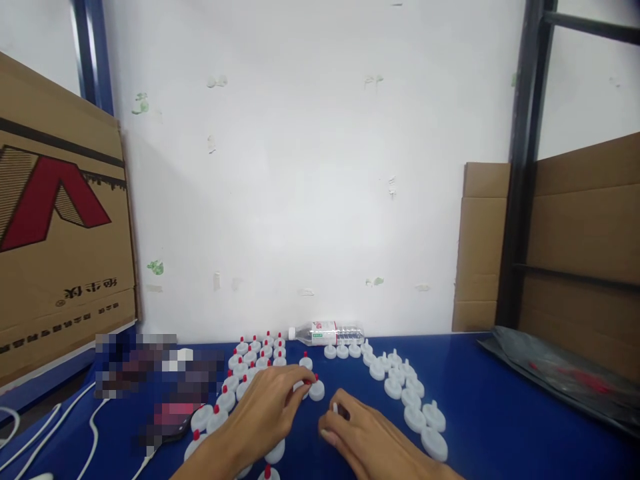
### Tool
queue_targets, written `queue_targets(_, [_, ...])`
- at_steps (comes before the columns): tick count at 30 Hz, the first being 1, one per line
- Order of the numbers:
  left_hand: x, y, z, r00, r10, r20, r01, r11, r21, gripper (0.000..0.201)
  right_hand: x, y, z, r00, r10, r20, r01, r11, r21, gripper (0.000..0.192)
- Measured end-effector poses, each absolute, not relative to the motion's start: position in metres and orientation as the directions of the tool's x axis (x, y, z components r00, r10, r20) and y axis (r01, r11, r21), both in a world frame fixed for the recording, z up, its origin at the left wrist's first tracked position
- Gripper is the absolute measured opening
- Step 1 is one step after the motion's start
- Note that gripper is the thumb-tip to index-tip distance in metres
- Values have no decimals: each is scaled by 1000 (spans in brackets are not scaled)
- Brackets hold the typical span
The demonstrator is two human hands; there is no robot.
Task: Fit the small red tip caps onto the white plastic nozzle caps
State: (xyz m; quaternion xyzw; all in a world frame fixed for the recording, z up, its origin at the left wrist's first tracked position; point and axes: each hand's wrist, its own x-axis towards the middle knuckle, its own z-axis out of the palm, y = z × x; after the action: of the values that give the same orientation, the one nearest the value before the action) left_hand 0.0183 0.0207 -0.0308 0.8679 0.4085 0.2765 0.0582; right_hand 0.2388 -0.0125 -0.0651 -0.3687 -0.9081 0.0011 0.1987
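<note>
My left hand (273, 400) reaches over several white round caps with red tips. Its thumb and fingers are pinched at the small red tip (316, 377) of a white nozzle cap (317, 391). Close by on the right, my right hand (355, 427) is curled closed, palm hidden. A white spout (335, 407) pokes out between its fingers; the rest of that piece is covered. Red-tipped caps (233, 383) stand in rows on the left. To the right, white nozzle caps without red tips (393, 387) form a slanting band.
A clear plastic bottle (325, 333) lies against the wall at the back of the blue table (480, 413). Phones with white cables (95, 427) are at the left, partly blurred. Cardboard boxes (65, 267) flank the table. A grey plastic bag (560, 373) rests at the right edge.
</note>
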Motion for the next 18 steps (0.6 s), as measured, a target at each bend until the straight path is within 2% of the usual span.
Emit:
queue_targets(2, [22,19,-31,490,767,415,666,-636,390,22,238,-10,-67,-657,664,357,667,733,-137,17])
queue_targets(6, [28,18,-30,516,796,316,528,-586,614,22,238,-6,-69,-672,630,389,642,757,-118,15])
queue_targets(8, [31,19,-31,528,796,296,478,-567,671,20,239,-5,-71,-673,608,421,614,777,-140,15])
queue_targets(11, [33,22,-35,539,779,320,469,-593,655,15,240,-3,-72,-670,584,458,592,793,-144,17])
queue_targets(15, [34,25,-41,540,793,283,508,-575,641,14,241,-1,-73,-664,564,491,608,789,-84,15])
queue_targets(18, [33,24,-43,553,777,302,593,-621,512,14,242,0,-75,-645,547,534,613,787,-66,10])
